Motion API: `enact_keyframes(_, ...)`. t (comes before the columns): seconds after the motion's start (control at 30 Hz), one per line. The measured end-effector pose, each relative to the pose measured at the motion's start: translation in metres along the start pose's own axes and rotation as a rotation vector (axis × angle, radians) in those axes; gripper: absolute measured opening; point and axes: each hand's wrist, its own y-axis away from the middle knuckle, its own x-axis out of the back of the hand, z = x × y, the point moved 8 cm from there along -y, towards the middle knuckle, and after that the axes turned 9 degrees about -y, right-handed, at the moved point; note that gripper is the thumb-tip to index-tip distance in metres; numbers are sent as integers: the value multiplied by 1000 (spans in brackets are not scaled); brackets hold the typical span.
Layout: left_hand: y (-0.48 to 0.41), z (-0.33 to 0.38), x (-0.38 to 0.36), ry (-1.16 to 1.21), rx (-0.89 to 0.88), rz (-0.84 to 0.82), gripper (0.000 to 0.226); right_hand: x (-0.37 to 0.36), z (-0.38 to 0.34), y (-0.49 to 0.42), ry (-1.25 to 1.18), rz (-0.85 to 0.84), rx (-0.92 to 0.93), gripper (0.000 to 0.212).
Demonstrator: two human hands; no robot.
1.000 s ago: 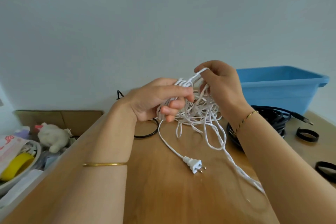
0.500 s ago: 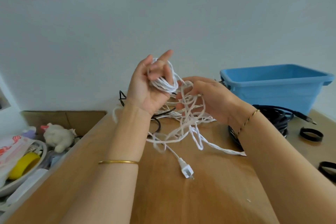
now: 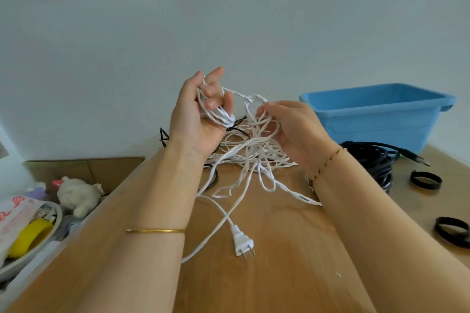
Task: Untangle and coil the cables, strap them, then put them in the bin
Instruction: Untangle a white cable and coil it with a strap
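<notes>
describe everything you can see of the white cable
The white cable is thin and twisted-looking, a loose tangle. The left hand grips a small bundle of gathered loops above the table; the right hand holds strands of the knotted middle. The rest droops onto the wooden top, partly over a black cable, and ends in a smooth lead with a white two-prong plug lying flat.

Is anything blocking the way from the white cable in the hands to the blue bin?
Nothing visible blocks a lifted path: the bin has an open top. Only the coiled black cable lies low on the table in front of it. The white cable is tangled, held by left hand and right hand.
</notes>
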Motion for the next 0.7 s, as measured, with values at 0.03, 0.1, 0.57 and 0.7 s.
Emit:
enact_keyframes(0.03, 0, 0, 0, -28, -3, 6, 35, 0, 2, -1, -80, -1, -16, 26)
enact_keyframes(0.1, 0, 1, 1, -85, -12, 42, 33, -3, 6, 0, -193, -16, -41, 28)
enact_keyframes(0.57, 3, 8, 14, -1288, -109, 23, 15, -19, -9, 14, -49, -160, 65, 27)
enact_keyframes(0.7, 5, 17, 1, -1539, -265, 57, 7, -16, -8, 15, 64, -54, 104, 26)
